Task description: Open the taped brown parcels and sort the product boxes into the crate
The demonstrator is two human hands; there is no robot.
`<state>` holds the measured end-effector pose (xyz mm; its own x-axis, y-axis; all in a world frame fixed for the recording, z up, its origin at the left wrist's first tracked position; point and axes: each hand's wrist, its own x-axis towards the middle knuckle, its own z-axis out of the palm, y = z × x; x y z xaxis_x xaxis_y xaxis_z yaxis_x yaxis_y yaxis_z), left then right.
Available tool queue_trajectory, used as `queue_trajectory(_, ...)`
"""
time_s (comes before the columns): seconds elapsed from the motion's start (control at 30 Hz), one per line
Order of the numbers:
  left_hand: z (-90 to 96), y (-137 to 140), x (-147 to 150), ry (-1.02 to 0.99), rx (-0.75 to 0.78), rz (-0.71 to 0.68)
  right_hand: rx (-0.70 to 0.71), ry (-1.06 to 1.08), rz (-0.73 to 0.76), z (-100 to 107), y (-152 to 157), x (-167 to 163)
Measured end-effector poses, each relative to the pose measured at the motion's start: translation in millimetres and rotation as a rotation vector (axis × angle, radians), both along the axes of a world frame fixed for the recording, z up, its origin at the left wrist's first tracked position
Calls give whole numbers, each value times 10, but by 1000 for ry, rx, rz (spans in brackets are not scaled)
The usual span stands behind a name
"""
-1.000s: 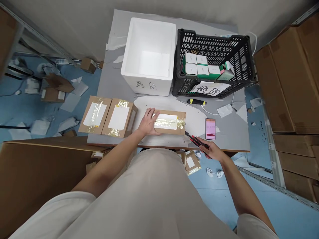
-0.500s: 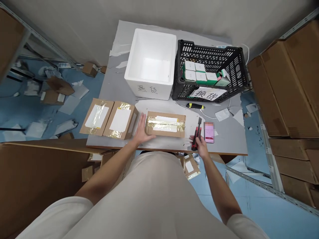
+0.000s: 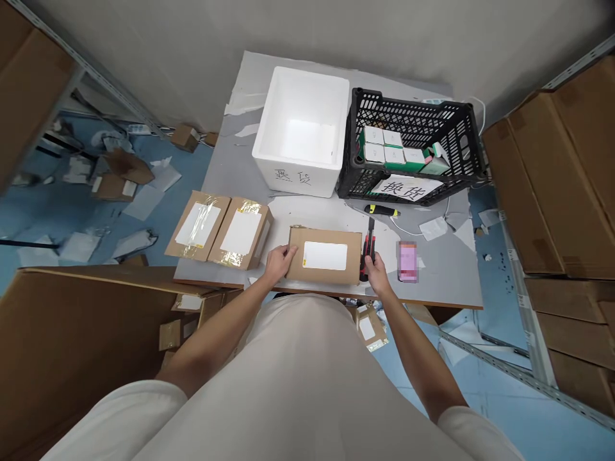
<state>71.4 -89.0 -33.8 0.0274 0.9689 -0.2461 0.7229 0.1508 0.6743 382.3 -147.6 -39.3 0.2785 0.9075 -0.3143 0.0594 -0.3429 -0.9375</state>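
Note:
A brown cardboard box [image 3: 298, 269] with a white label lies in front of me near the table's front edge. My left hand [image 3: 278, 264] grips its left end, thumb on the near face and the other fingers partly hidden. At the right end, my right hand [image 3: 375, 269] is closed round a red and black utility knife [image 3: 368, 246], blade end pointing away from me. The knife lies against the box's right side. Right of that hand sits a phone [image 3: 408, 261] with a pink screen.
Two taped boxes [image 3: 243, 234] stand on the left of the table. Behind are a white foam box [image 3: 300, 163] and a black crate [image 3: 418, 109] holding several small cartons. A yellow and black cutter [image 3: 382, 210] lies before the crate. Cardboard boxes [image 3: 533, 186] are stacked right.
The box has been turned, so its taped face no longer shows and a single-label face does. My left hand has taken hold of its left end; my right hand brought the knife against its right side.

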Motion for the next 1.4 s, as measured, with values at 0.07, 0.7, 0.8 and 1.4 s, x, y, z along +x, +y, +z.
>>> queue_trajectory(0.07,-25,37,18,35,-22,-6,-33,0,-10,-43,14,-23)
queue_trajectory(0.7,-490,-511,-278,-538,-230,-82,-129,103,-49,-233,-522,-121)
queue_trajectory(0.8,-271,-526,-241,-457,-162,-28,-110,121,-57,-91,-498,-123)
queue_trajectory(1.4,47,-204,100,66,599,-436,-87,-574,169,561,181,-46)
